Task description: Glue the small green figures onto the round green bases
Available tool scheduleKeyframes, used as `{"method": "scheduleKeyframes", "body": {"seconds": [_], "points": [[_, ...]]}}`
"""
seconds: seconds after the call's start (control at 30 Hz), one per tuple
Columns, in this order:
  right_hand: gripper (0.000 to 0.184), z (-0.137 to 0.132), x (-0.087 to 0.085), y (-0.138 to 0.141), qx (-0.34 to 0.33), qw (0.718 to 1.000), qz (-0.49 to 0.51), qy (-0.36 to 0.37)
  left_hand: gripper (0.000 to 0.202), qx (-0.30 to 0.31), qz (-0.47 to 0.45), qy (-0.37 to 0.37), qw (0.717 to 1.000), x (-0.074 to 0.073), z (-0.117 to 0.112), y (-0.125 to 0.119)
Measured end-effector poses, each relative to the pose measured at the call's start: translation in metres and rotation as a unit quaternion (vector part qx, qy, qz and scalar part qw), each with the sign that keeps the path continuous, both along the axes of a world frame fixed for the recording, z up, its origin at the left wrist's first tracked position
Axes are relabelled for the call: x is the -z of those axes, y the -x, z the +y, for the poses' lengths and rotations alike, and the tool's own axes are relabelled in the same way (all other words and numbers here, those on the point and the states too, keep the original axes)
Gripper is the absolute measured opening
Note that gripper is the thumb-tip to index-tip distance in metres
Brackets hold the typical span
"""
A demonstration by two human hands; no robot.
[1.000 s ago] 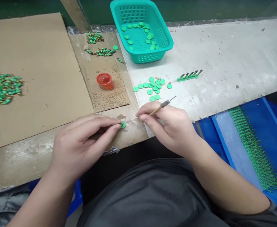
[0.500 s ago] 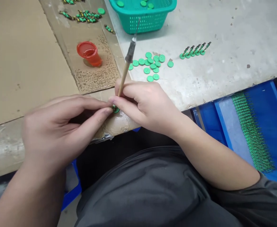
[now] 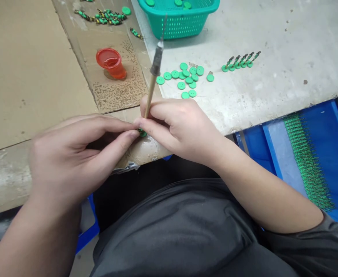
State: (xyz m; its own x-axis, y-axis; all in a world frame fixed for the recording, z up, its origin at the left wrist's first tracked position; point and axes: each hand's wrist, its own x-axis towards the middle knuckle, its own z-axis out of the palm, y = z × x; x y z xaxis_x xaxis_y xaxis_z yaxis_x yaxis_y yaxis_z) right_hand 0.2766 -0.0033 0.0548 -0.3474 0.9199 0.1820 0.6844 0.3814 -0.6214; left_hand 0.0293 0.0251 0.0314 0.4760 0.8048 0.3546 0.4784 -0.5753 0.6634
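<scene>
My left hand (image 3: 82, 154) is closed, thumb and index finger pinching a small green-and-dark piece that mostly hides behind the fingertips. A green button (image 3: 143, 132) shows just beside those fingertips, at the table's front edge. Against it, my right hand (image 3: 177, 125) is closed around a needle tool (image 3: 151, 86) with a thin wooden handle, a dark wrapped collar and a fine tip pointing up and away. The fingertips of both hands meet over the button.
Loose green buttons (image 3: 189, 80) lie ahead, by a row of buttons with upright twisted pieces (image 3: 238, 65). Behind are a teal basket (image 3: 177, 27), a red cup of liquid (image 3: 115, 71) and a green-black pile (image 3: 108, 17). A blue bin (image 3: 327, 154) holds many finished-looking rows.
The view has shifted slightly, so things on the table sit a little further right. Both hands keep almost the same pose, and the tool still points up.
</scene>
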Motion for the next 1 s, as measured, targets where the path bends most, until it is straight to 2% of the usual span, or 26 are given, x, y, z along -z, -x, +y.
{"method": "scheduleKeyframes", "body": {"seconds": [0.23, 0.4, 0.53, 0.63, 0.83, 1.0], "points": [[0.027, -0.001, -0.006, 0.008, -0.017, 1.0, -0.016, 0.018, 0.012, -0.005, 0.005, 0.006, 1.0, -0.002, 0.0, -0.002], [0.029, -0.002, 0.004, 0.01, -0.021, 0.999, -0.003, -0.024, 0.019, -0.021, 0.008, -0.005, 1.0, -0.009, -0.005, -0.009], [0.04, -0.01, 0.014, 0.007, 0.028, 0.996, 0.068, -0.048, 0.012, -0.011, -0.001, 0.003, 1.0, -0.012, -0.007, -0.01], [0.043, -0.018, 0.02, 0.007, 0.049, 0.993, 0.083, -0.066, 0.014, -0.007, 0.006, 0.001, 1.0, -0.013, -0.006, -0.01], [0.041, -0.019, 0.025, 0.009, 0.029, 0.994, 0.061, -0.083, 0.015, 0.001, 0.002, -0.001, 1.0, -0.013, -0.005, -0.01], [0.04, -0.016, 0.031, 0.01, 0.015, 0.988, 0.08, -0.134, 0.015, 0.003, -0.004, -0.011, 1.0, -0.01, -0.005, -0.009]]}}
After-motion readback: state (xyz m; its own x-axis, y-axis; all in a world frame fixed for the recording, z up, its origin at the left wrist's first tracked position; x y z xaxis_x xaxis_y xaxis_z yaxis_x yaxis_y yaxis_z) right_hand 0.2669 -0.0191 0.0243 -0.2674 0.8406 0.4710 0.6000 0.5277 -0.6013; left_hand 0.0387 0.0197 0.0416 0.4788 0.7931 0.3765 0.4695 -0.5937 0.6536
